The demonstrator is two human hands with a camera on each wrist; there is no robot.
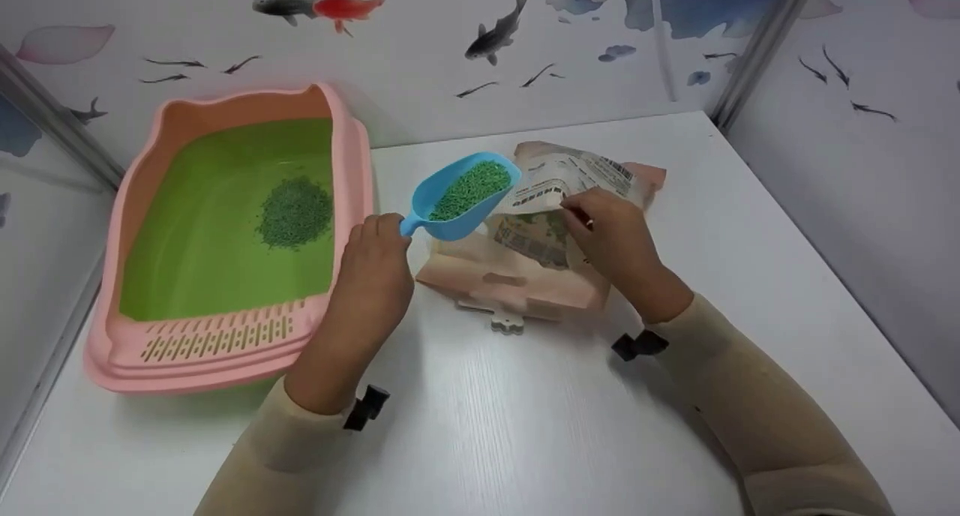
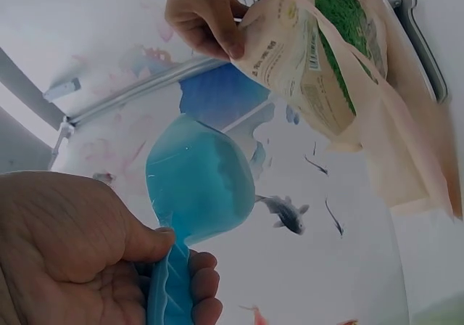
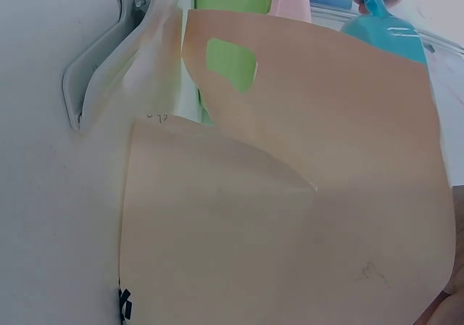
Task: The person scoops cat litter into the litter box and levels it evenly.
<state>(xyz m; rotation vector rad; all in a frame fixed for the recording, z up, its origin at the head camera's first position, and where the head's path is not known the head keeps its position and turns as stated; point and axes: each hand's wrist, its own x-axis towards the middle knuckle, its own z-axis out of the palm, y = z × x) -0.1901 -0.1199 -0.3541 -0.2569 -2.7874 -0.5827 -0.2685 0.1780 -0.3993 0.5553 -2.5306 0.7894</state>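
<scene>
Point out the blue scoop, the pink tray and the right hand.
Blue scoop (image 2: 203,176): left wrist view, outside of its bowl.
Pink tray (image 1: 225,367): head view, its front rim.
Right hand (image 1: 619,238): head view, back of the hand.

A white tabletop (image 1: 487,441) with a faint grain met a pale back wall (image 1: 420,88) printed with fish. Near its upper left, a dark fish (image 1: 281,4) touched a red fish (image 1: 347,7); another dark fish (image 1: 495,37) slanted farther right, short of a blue-violet wash (image 1: 690,6). Pink petals (image 1: 66,44) and slim little fish (image 1: 174,62) dotted the panels. Grey metal posts (image 1: 765,47) stood at both back corners, beside a pale right wall (image 1: 885,223).
</scene>
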